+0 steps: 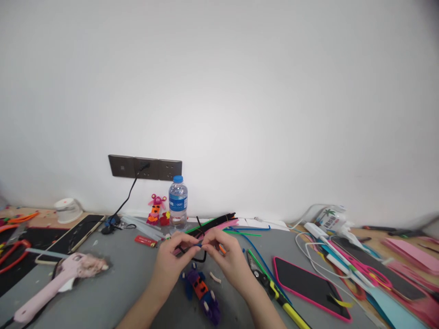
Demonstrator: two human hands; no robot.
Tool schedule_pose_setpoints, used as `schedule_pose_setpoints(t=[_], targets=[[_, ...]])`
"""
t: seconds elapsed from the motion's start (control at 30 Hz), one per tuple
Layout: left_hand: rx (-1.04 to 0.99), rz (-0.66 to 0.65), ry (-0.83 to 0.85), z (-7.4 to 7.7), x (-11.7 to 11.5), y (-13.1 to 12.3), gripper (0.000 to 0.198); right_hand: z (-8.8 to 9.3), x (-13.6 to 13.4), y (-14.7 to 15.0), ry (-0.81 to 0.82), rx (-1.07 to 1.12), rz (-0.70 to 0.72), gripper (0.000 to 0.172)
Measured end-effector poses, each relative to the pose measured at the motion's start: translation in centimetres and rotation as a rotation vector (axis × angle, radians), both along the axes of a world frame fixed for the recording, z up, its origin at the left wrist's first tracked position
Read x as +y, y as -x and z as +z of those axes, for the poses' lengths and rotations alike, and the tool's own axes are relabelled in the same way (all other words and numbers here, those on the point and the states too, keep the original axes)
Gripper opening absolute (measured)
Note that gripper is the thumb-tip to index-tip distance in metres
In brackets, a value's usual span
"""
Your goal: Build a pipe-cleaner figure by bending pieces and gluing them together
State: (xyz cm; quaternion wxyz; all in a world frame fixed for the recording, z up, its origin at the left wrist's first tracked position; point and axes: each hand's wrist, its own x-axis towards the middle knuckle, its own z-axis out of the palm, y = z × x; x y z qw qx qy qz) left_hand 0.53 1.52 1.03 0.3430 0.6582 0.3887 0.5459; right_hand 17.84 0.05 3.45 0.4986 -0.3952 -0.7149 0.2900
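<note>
My left hand [173, 256] and my right hand [224, 251] meet above the grey mat, thumbs and fingertips pinched together. Between them is a bent black pipe cleaner [203, 258], with ends sticking out above and below the fingers. A small blue bit shows at the fingertips, but its shape is hidden. Just below my hands lies a purple and orange pipe-cleaner figure [200, 288] with pale tips. A short cream piece [215, 277] rests beside it. Behind my hands is a bundle of black, pink and green pipe cleaners [222, 221].
A water bottle [178, 205] stands by the wall beside a pink and orange figure [155, 211]. At left lie a pink glue gun [51, 292] and red-handled scissors [15, 256]. Yellow-handled pliers [281, 297], a pink-edged phone [308, 288] and a white cable [310, 256] are at right.
</note>
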Motion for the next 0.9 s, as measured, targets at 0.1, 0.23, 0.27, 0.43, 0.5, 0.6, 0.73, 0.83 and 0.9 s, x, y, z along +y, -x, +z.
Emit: schedule_pose_setpoints(t=[0.1,0.23,0.27,0.43,0.5,0.6,0.73,0.83,0.9], targets=[[-0.079,-0.050,0.026,0.0,-0.1,0.1,0.006,-0.1,0.1,0.1,0.064,0.125,0.033,0.009],[-0.137,-0.119,-0.047,0.0,0.0,0.2,0.008,-0.5,0.2,0.0,0.132,0.226,0.063,0.010],[-0.144,-0.131,-0.058,-0.1,0.0,0.2,0.009,-0.5,0.1,0.0,0.137,0.220,0.066,0.011],[-0.126,-0.130,-0.004,-0.2,-0.1,0.0,0.009,-0.1,-0.2,-0.3,0.131,0.157,0.106,0.015],[-0.117,-0.115,-0.007,-0.2,-0.2,-0.1,0.007,0.0,-0.3,-0.2,0.141,0.175,0.123,0.016],[-0.106,-0.092,-0.055,-0.1,-0.2,-0.1,0.004,-0.2,-0.3,-0.1,0.152,0.196,0.127,0.015],[-0.094,-0.099,-0.067,0.3,-0.1,0.0,0.004,-0.2,-0.3,-0.1,0.150,0.170,0.116,0.013],[-0.101,-0.129,-0.055,0.5,-0.2,0.1,0.004,0.2,-0.4,-0.1,0.137,0.153,0.109,0.016],[-0.098,-0.135,-0.047,0.8,-0.2,0.2,0.006,0.5,-0.4,-0.2,0.130,0.140,0.124,0.018]])
